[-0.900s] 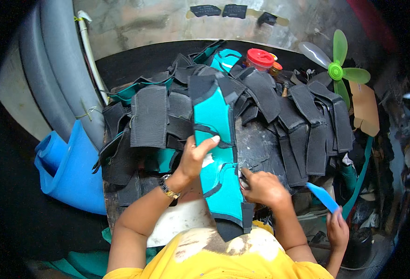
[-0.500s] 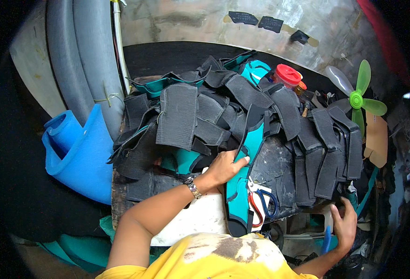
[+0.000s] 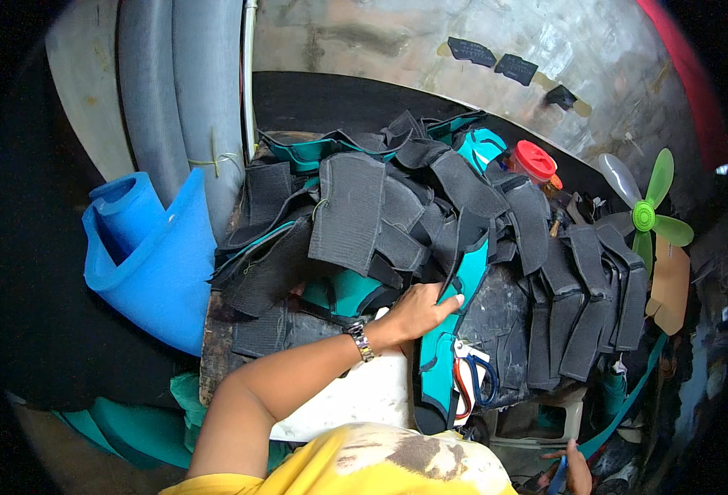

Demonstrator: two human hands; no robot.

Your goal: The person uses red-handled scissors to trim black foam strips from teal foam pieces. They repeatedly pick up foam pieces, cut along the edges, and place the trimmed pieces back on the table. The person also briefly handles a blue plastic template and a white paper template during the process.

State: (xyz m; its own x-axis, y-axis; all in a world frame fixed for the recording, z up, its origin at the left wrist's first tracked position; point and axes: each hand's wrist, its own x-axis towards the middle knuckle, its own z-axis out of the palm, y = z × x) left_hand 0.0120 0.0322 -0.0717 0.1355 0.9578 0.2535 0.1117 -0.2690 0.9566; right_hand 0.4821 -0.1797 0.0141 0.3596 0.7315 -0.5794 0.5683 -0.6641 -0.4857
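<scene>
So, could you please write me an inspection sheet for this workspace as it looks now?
Surface: worktable, almost fully covered; only its worn left edge shows.
Job's things: teal and black padded piece lying lengthwise; many black strapped pieces piled around it.
Clutter: scissors with red and blue handles, white block, red-lidded jar.
Grippers: left hand rests flat on the teal piece, fingers spread; right hand is low by the table's right side, around a blue item, grip unclear.
Cables: nothing seen.
Surroundings: blue foam roll, grey rolls, green fan, stained wall.
</scene>
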